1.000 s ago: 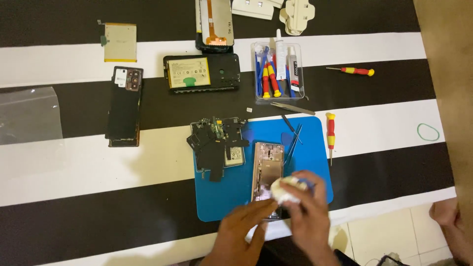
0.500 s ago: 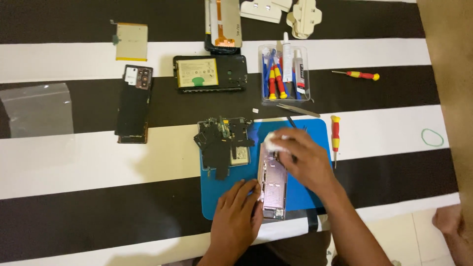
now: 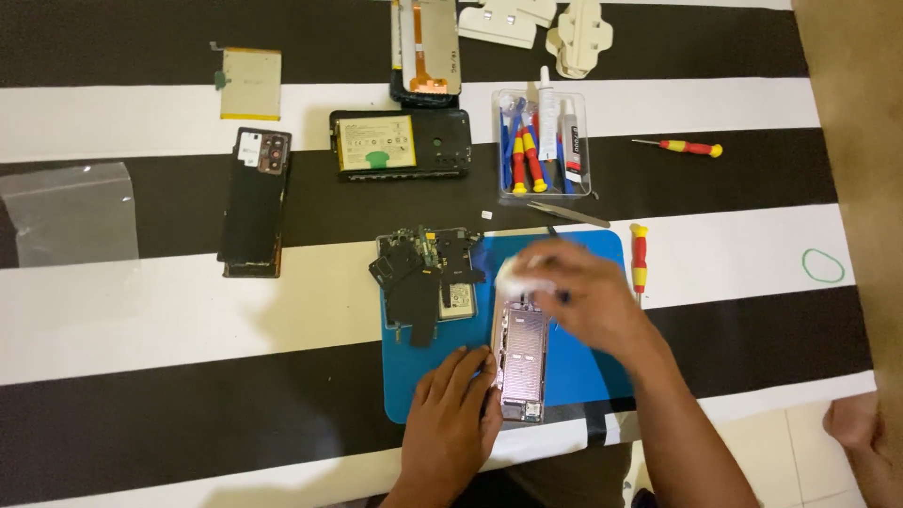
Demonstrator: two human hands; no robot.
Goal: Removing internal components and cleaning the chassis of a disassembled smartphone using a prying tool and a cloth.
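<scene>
An opened phone frame point(image 3: 520, 357) lies lengthwise on a blue work mat point(image 3: 588, 376). My left hand point(image 3: 454, 414) rests flat against the frame's lower left edge and steadies it. My right hand point(image 3: 583, 301) is above the frame's top end, blurred by motion, with its fingers closed on a small white wad point(image 3: 519, 275) pressed at the frame's upper end. A black circuit board assembly point(image 3: 428, 277) sits on the mat's upper left corner.
A clear box of red and blue tools point(image 3: 543, 146), metal tweezers point(image 3: 580, 215), two red screwdrivers point(image 3: 639, 256) point(image 3: 679, 146), a battery in a black frame point(image 3: 400, 143), a black back cover point(image 3: 256, 202), a screen panel point(image 3: 428, 47), a yellow pad point(image 3: 250, 85), a plastic bag point(image 3: 71, 212), a green band point(image 3: 823, 265).
My right hand with the white wad went from the frame's bottom end up to its top end. My left hand stayed by the lower left edge.
</scene>
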